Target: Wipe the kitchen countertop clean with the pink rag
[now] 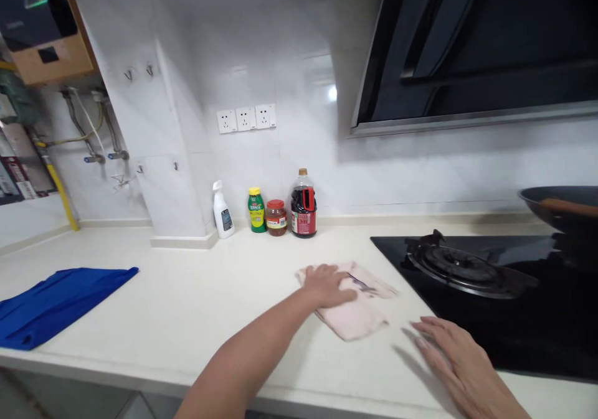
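Note:
My left hand (328, 286) lies on a pale pink cloth (359, 319) with a dark printed patch, pressing it to the white countertop. Its fingers are spread over the fabric, and the thumb points right. Part of the cloth is hidden under the palm. Lower right, my right hand (460, 363) hovers above the counter near the front left corner of the stove, fingers stretched out and nothing in them. A shadow falls on the counter beside it.
Along the wall stand a white spray bottle (223, 210), a green bottle (256, 210), a red-lidded jar (276, 218) and a dark sauce bottle (303, 207). A black gas stove (467, 325) with a wok (551, 201) is right. A blue cloth (60, 301) lies left. Overhead hangs a range hood (486, 70).

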`<state>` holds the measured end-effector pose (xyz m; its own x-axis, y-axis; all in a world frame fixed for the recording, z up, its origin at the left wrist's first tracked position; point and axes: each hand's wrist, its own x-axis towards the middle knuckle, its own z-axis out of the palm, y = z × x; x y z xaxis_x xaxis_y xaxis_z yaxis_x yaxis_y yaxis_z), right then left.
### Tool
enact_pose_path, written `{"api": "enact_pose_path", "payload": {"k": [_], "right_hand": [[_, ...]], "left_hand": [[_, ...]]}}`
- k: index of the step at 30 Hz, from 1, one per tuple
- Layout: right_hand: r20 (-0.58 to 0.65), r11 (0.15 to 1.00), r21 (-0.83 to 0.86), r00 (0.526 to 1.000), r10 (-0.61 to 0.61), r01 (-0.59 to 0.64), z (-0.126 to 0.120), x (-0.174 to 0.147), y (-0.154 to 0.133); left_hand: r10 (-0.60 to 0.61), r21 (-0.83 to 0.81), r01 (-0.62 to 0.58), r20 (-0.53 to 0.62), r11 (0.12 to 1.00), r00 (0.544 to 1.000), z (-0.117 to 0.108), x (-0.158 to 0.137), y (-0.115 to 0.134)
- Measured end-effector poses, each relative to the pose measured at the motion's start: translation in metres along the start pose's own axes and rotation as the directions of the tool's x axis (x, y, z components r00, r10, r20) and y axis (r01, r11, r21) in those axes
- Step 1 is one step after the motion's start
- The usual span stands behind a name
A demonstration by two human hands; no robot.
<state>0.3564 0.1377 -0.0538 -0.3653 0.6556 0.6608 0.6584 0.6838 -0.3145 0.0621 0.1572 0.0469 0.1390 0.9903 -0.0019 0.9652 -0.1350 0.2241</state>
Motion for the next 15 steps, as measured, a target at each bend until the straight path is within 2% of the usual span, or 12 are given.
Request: {"api": "enact_pose_path", "payload": {"k": [3,6,10,13,15], "right_hand": [[0.014,1.000,0.004,1.000,0.015,-0.015,-0.003,0.000,-0.001],[0.023,1.000,0.001,1.000,0.005,-0.005,-0.004,0.001,-0.002],[0.039,1.000,-0.005,0.999,0.001,-0.001,-0.007,0.001,-0.010],[0.024,1.000,-0.016,1.000,-0.007,0.008,-0.011,0.002,-0.019],[-0.005,1.000,-0.017,1.000,0.004,-0.004,-0.014,0.002,-0.023]], "left_hand": [[-0.162,0.018,0.163,-0.060,0.986,0.985,-0.015,-0.006,-0.046],[-0.314,0.033,0.320,-0.122,0.947,0.942,-0.027,-0.036,-0.094],[-0.477,0.050,0.494,-0.193,0.868,0.857,-0.043,-0.109,-0.155],[-0.604,0.053,0.629,-0.232,0.775,0.763,-0.057,-0.168,-0.192],[-0.674,0.050,0.703,-0.245,0.709,0.697,-0.064,-0.197,-0.207]]}}
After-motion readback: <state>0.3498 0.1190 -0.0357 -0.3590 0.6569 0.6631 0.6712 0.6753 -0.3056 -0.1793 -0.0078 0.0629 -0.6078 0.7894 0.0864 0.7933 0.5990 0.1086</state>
